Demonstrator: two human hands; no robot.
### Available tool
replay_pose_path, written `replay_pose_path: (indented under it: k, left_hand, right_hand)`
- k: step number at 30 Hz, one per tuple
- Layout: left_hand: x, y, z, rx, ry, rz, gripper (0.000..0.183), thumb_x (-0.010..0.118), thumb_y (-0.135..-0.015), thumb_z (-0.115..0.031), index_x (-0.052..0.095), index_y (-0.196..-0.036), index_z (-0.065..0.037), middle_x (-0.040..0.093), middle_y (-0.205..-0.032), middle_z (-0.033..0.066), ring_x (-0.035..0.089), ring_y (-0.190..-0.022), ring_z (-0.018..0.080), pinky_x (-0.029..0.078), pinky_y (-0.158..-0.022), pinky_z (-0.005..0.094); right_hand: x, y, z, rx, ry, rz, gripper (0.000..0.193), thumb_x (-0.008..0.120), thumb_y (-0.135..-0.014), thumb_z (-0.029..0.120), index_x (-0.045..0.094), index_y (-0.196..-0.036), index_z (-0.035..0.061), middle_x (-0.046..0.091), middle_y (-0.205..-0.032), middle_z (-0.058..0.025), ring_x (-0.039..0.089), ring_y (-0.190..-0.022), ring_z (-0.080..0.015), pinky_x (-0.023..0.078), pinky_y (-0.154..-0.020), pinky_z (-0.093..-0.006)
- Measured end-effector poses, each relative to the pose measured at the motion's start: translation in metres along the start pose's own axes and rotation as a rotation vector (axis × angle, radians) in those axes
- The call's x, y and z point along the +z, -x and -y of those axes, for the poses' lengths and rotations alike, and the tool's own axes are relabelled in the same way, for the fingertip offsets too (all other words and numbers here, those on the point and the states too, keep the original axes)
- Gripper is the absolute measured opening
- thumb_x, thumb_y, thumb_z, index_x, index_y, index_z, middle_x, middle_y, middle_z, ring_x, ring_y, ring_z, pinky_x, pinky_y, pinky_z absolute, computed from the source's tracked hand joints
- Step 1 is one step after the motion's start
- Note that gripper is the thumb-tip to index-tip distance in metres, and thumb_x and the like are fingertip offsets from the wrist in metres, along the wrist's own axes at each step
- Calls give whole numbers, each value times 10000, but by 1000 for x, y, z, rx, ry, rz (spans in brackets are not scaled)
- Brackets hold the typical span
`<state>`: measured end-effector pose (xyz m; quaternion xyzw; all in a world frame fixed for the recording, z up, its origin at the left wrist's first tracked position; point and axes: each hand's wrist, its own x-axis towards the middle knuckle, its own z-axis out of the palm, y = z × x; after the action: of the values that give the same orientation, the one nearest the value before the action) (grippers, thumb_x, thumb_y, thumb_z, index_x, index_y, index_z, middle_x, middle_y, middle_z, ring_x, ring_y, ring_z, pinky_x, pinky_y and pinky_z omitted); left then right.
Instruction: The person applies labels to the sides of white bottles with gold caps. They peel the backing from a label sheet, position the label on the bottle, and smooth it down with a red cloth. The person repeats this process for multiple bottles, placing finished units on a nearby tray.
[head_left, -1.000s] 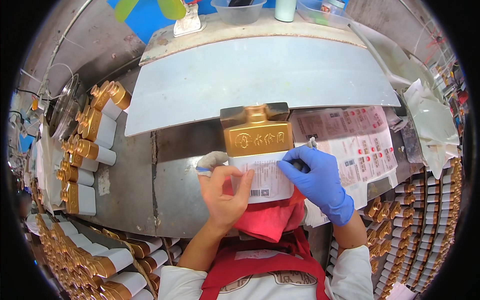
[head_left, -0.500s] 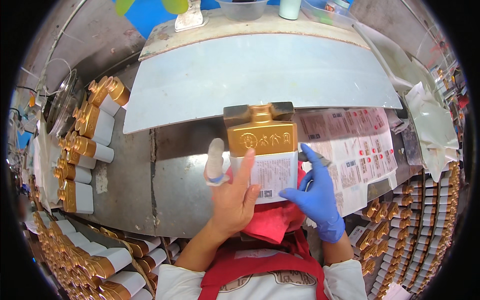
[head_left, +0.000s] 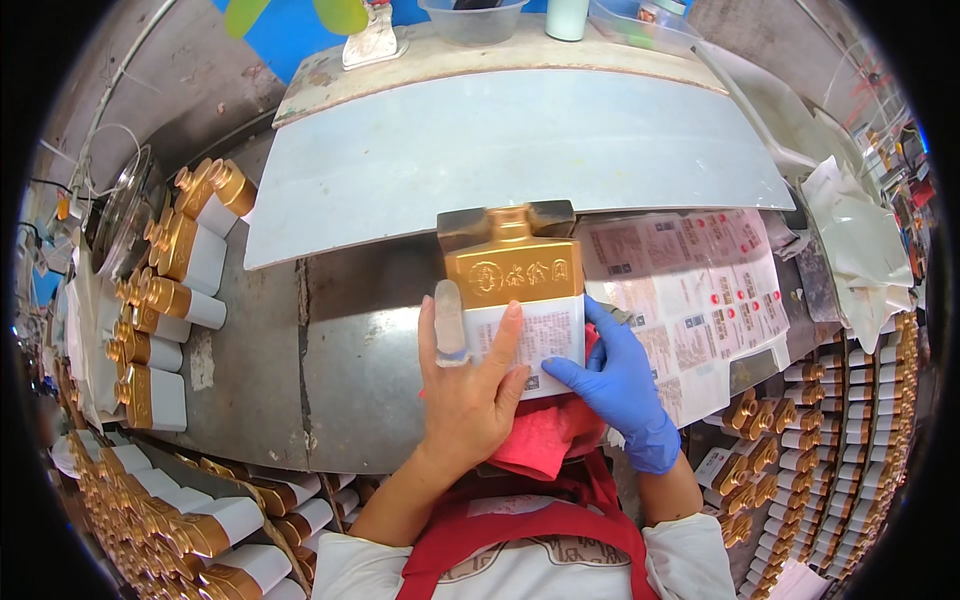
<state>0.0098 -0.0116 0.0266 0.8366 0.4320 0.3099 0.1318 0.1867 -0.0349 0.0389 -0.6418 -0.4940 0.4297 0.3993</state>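
A flat-sided bottle (head_left: 545, 330) lies with its gold neck away from me. Its shoulder is gold with raised marks, its white body bears a printed label. The gold neck sits between the dark blocks of a rest (head_left: 460, 232). My left hand (head_left: 470, 410), bare but for a whitish cover on one finger, lies on the label with fingers stretched and apart. In a blue glove, my right hand (head_left: 625, 390) grips the bottle's lower right edge, thumb on the front, fingers at the side. A red cloth (head_left: 540, 440) shows beneath the bottle.
Sheets of printed labels (head_left: 700, 300) lie on the right of the metal table (head_left: 360, 400). A pale board (head_left: 520, 140) spans the back. Gold-and-white bottles (head_left: 190, 250) stand at the left; many more fill racks low on both sides. Plastic tubs (head_left: 475, 22) sit at the far edge.
The covered finger of my left hand has come in from beside the bottle onto its left side. My right hand still holds the right edge. The view has shifted slightly.
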Motion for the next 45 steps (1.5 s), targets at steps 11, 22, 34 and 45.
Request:
replay_pose_path:
  k: [11,22,34,45]
  left_hand:
    - [-9,-6,24,-372,960,3,675,416,-934,-119,-6,-1427,66,280,-1414,222,352,-1263,262,275,-1044,330]
    - [10,-15,22,-288,760,-40,722,478,-929,-170,6,-1417,74,367,-1336,249,412,-1212,309,313,-1008,346]
    - [2,-24,11,-426,352,-35,721,460,-936,-346,104,-1414,59,529,-1067,316,567,-946,423,446,-803,433]
    - [1,-50,4,53,-384,-104,629,492,-890,-303,272,-1422,-48,286,-1416,253,251,-1281,433,164,-1049,510]
  right_hand:
    - [-8,-11,3,99,58,-29,731,780,-699,233,454,-1310,0,570,-764,-18,438,-592,-53,419,-556,-223]
    - [1,-17,15,149,-59,-26,626,760,-735,181,485,-1259,-24,656,-911,-68,585,-696,-75,504,-644,-230]
    - [6,-20,2,73,-169,-47,560,747,-745,207,528,-1210,-17,646,-1004,-116,629,-879,-150,520,-757,-275]
    - [6,-9,4,17,-156,17,470,721,-768,176,559,-1180,20,646,-1017,-95,620,-913,-149,509,-790,-285]
